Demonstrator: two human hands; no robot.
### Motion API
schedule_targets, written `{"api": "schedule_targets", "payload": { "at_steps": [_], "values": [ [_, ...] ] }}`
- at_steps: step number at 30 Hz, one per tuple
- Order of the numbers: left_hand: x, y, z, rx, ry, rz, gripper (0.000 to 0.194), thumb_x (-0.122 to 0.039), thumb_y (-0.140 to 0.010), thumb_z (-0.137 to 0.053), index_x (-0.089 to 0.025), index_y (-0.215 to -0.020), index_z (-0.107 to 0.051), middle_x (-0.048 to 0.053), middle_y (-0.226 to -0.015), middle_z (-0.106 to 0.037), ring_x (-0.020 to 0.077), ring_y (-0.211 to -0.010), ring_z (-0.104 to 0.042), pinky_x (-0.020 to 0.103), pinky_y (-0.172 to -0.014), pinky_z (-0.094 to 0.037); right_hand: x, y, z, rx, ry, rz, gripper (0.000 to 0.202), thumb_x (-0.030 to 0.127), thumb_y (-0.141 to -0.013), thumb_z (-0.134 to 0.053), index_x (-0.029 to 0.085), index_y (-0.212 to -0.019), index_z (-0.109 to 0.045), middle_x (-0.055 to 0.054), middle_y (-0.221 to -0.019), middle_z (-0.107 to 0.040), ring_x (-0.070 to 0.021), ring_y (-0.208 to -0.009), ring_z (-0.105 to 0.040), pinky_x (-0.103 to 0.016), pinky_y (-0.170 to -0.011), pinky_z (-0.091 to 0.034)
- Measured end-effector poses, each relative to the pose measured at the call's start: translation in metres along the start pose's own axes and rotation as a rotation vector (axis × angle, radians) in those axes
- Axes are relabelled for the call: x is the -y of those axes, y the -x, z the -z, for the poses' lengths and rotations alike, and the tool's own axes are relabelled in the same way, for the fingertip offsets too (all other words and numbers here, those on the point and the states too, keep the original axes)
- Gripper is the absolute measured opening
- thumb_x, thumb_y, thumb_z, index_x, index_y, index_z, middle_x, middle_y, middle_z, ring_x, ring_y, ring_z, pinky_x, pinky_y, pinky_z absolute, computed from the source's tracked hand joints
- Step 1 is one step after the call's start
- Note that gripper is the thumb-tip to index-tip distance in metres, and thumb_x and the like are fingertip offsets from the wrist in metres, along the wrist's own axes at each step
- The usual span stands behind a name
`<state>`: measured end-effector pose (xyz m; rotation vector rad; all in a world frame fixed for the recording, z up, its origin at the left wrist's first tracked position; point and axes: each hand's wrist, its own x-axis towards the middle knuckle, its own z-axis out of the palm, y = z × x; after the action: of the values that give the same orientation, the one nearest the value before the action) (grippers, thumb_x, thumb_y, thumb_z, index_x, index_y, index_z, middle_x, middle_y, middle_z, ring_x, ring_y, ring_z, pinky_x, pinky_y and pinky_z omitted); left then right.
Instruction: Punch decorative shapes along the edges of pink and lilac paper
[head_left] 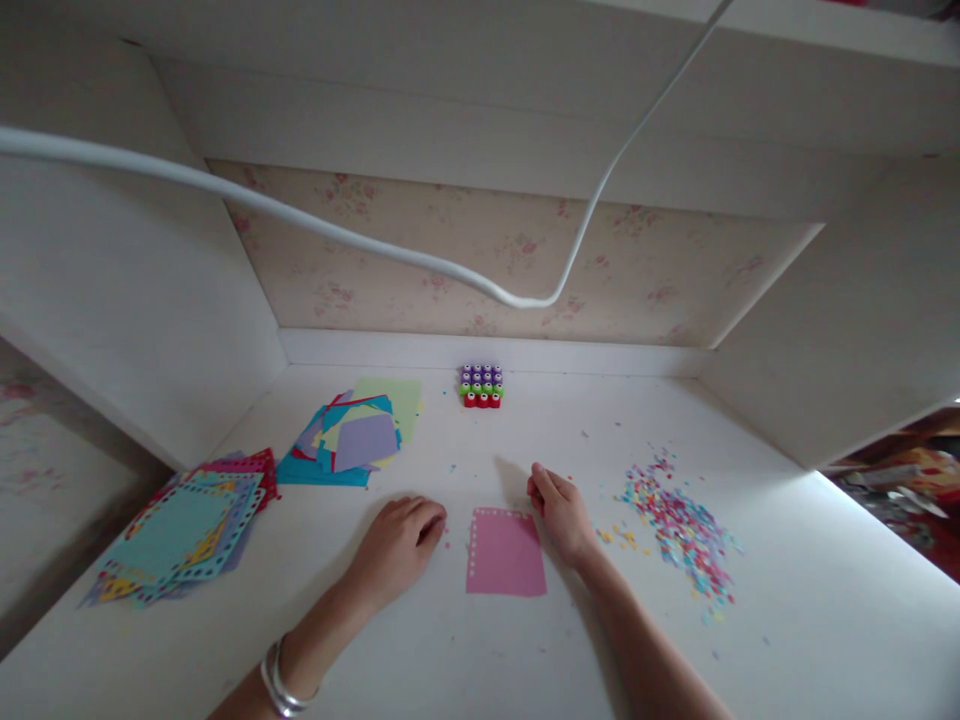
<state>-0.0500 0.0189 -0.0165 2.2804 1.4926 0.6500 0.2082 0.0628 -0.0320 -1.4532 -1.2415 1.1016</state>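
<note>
A pink paper square lies on the white table between my hands, with punched holes along its left and top edges. My left hand rests left of the paper, its fingers curled and pressed together; what they hold, if anything, is hidden. At the paper's upper right corner is my right hand, fingers closed in a pinch on something I cannot make out. Small punches in purple, green and red stand in rows near the back of the table.
Punched sheets are stacked at the left, near a pile of coloured paper. Confetti is scattered at the right. Above the table hangs a white cable; side panels and a shelf enclose the workspace.
</note>
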Motion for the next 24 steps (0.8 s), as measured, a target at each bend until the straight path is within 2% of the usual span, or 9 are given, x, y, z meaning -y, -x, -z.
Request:
{"api": "schedule_targets", "payload": {
  "at_steps": [5,18,24],
  "values": [
    [-0.0011,-0.0002,0.0010,-0.002,-0.004,-0.004,0.018,-0.019,-0.093,-0.050,-0.023,-0.089,-0.068,0.002,-0.086,-0.071,0.0198,-0.086,-0.065,0.033,-0.082,-0.046,0.0015,0.0005,0.0003,0.004,0.035,0.005,0.055,0.069,-0.088,-0.045,0.021,-0.062,-0.053,0.005,-0.049,-0.040,-0.0122,-0.045,-0.034,-0.027,-0.048,-0.026],
    [0.0001,-0.0004,0.0008,0.011,-0.001,0.001,0.019,-0.020,-0.094,-0.050,-0.022,-0.091,-0.068,0.003,-0.088,-0.072,0.0197,-0.088,-0.064,0.034,-0.085,-0.045,-0.0005,0.0000,0.0001,0.016,0.071,0.010,0.056,0.070,-0.088,-0.044,0.021,-0.061,-0.053,0.004,-0.048,-0.042,-0.0128,-0.045,-0.036,-0.028,-0.048,-0.028],
    [0.0013,-0.0008,-0.0004,0.020,-0.004,-0.004,0.018,-0.019,-0.095,-0.050,-0.022,-0.090,-0.067,0.001,-0.087,-0.071,0.0191,-0.087,-0.064,0.032,-0.083,-0.045,-0.0060,-0.0025,0.0008,-0.008,0.080,0.040,0.056,0.069,-0.090,-0.042,0.021,-0.066,-0.057,0.003,-0.051,-0.048,-0.0142,-0.049,-0.042,-0.028,-0.051,-0.033]
  ]
}}
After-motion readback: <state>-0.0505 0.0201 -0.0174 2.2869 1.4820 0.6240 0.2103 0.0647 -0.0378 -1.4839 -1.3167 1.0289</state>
